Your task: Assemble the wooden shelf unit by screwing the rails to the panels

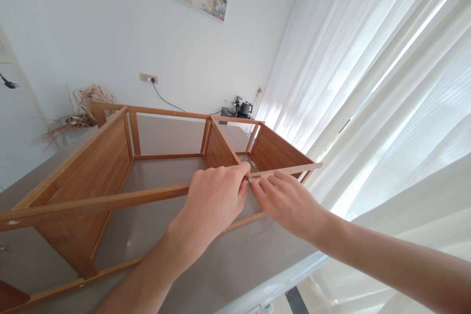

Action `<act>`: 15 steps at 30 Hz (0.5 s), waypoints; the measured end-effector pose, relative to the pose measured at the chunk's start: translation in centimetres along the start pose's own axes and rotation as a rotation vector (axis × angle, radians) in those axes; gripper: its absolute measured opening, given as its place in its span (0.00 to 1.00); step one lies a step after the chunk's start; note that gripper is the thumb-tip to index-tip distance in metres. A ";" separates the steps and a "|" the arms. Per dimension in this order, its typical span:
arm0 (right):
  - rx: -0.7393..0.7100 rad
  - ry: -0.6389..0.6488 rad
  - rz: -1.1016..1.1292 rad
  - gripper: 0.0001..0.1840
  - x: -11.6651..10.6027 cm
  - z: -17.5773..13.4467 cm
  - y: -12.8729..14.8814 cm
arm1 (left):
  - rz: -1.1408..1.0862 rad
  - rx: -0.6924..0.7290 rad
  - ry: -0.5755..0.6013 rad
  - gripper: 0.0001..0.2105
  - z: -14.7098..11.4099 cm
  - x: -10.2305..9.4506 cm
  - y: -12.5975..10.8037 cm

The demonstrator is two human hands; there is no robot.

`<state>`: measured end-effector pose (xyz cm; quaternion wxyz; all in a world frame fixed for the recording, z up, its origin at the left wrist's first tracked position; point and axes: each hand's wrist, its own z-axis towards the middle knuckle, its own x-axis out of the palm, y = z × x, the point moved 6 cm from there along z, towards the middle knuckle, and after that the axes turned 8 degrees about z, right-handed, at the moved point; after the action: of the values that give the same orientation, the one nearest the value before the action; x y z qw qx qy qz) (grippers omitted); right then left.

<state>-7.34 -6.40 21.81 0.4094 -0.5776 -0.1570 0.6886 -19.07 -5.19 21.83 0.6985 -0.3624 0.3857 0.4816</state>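
Note:
A wooden shelf frame (140, 198) lies on a grey tabletop (176, 255), with solid panels at both ends and a middle divider panel (219, 149). My left hand (217, 198) is closed over the near top rail where the divider meets it. Beside it, my right hand (283, 201) is closed in a pinch at the same joint. Between the two hands shows the tip of a small dark metal piece (248, 181), apparently in my right fingertips. Its kind is hidden by the fingers. The rail's right end (312, 166) sticks out past the right end panel.
Dried plant stalks (93, 100) lie behind the frame's left end. At the back stand a kettle (246, 108) and a small dark stand (230, 114). A cord runs from a wall socket (148, 78). White curtains (368, 83) hang close on the right.

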 end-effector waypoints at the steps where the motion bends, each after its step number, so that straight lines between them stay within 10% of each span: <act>1: 0.010 0.008 0.039 0.14 0.2 0.0 -0.1 | 0.004 0.002 0.002 0.07 0.0 0.0 0.0; 15: 0.594 0.041 0.820 0.17 3.5 -1.7 -1.1 | 0.024 -0.004 0.000 0.08 0.1 0.3 0.1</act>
<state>-5.37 -3.57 19.75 0.2549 -0.4639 0.2933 0.7961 -19.10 -4.93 21.63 0.6919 -0.3591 0.3894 0.4906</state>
